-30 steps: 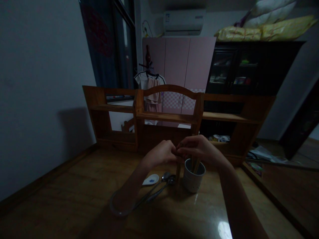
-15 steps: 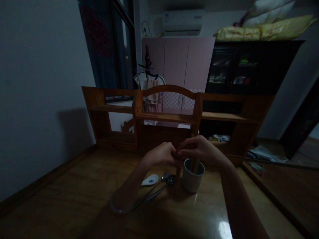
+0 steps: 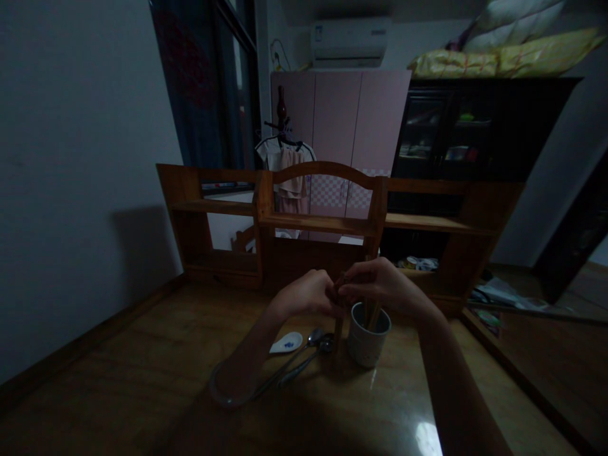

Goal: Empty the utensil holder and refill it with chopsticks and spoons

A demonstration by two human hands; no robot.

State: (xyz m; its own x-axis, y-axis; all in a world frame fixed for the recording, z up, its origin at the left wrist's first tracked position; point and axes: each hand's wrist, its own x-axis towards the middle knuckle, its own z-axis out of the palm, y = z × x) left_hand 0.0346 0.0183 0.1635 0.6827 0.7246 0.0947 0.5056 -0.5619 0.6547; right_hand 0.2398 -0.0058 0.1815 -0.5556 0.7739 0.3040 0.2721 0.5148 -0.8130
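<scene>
My left hand point(image 3: 311, 294) is closed around upright wooden chopsticks point(image 3: 337, 335), whose lower ends show beneath the fingers. At their upper end, the pinched fingers of my right hand point(image 3: 375, 282) meet the left fingers on the same chopsticks. Right beside them stands a light grey cup point(image 3: 365, 345) with more chopsticks point(image 3: 374, 316) leaning inside. Left of the cup, two metal spoons point(image 3: 325, 344) lie side by side on the table, their handles pointing toward me. A white ceramic spoon point(image 3: 289, 342) with a blue mark lies behind them, partly hidden by my left forearm.
The glossy wooden table point(image 3: 156, 361) carries a wooden shelf unit point(image 3: 318, 221) along its back edge. A wall point(image 3: 85, 190) borders the table on the left. Its right side ends in a raised wooden edge point(image 3: 517, 377). The room is dim.
Both hands stay in nearly the same place. The chopsticks between them have shifted slightly, with their lower ends a little higher, and the right fingers have moved a little.
</scene>
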